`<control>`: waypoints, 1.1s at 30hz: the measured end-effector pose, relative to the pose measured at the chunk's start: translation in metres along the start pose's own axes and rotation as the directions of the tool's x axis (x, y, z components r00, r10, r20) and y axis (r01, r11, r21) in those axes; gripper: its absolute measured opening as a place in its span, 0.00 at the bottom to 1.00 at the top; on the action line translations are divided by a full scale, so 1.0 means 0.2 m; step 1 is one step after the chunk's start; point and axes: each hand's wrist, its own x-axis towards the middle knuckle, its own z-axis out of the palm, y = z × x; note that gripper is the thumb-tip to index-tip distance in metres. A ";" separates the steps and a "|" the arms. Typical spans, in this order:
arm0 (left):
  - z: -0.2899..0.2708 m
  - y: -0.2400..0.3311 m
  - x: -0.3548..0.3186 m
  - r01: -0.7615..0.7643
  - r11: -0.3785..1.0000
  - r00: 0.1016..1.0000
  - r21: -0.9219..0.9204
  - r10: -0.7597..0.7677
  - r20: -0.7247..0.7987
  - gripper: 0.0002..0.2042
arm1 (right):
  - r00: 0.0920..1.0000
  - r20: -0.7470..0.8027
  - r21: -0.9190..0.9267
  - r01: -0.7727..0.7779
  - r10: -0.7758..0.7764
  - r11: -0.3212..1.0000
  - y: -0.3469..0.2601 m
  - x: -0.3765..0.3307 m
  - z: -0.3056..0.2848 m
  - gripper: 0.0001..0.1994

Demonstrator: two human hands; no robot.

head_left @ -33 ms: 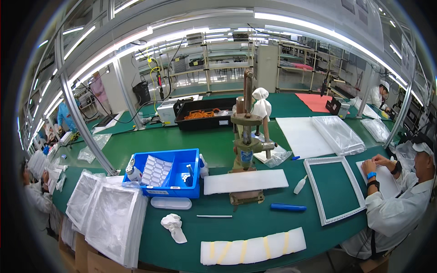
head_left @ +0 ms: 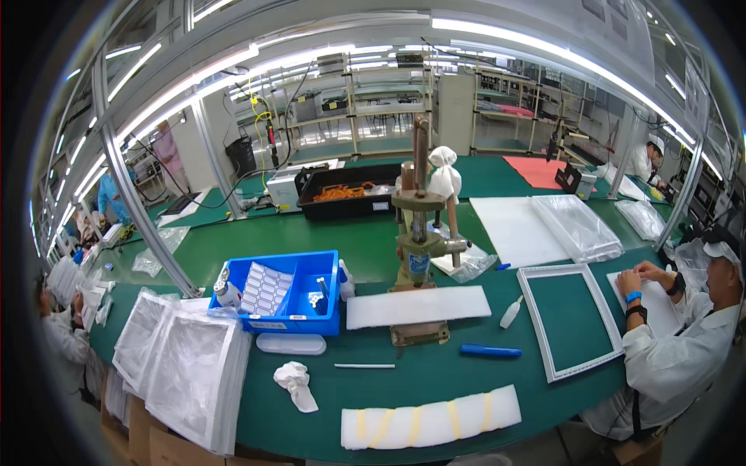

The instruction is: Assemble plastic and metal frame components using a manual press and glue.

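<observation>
Neither of my hands is in view. In front of me on the green table [head_left: 373,241] stands a manual hand press [head_left: 420,248] with a white cloth tied around its lever. A long white foam strip [head_left: 417,305] lies across the press base. Nearest the front edge is a white foam piece with yellow tape bands [head_left: 431,418]. A blue-handled tool [head_left: 489,351], a thin white rod [head_left: 365,366] and a crumpled white cloth [head_left: 295,382] lie between them.
A blue bin [head_left: 284,291] holding a label sheet and small bottles sits left of the press. Bagged white panels [head_left: 186,365] are stacked at the left. A white frame [head_left: 569,320] lies at the right beside a seated co-worker [head_left: 684,342]. A black tray [head_left: 350,194] stands behind.
</observation>
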 end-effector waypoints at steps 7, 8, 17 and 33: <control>0.02 -0.04 -0.05 0.069 0.998 0.998 -0.002 -0.069 0.013 0.16 | 0.944 0.225 0.080 -0.263 0.240 0.961 0.08 0.23 0.11 0.17; 0.03 -0.04 -0.07 0.099 0.995 0.995 -0.011 -0.099 0.025 0.16 | 0.924 0.260 0.020 -0.294 0.279 0.955 0.11 0.30 0.14 0.17; 0.19 -0.30 -0.21 0.396 0.917 0.893 -0.058 -0.369 0.256 0.17 | 0.788 0.554 0.125 -0.397 0.267 0.909 0.19 0.70 0.42 0.12; 0.21 -0.66 -0.55 0.585 0.792 0.758 -0.175 -0.459 0.463 0.20 | 0.856 0.490 -0.255 -0.041 0.166 0.966 0.09 0.50 0.35 0.13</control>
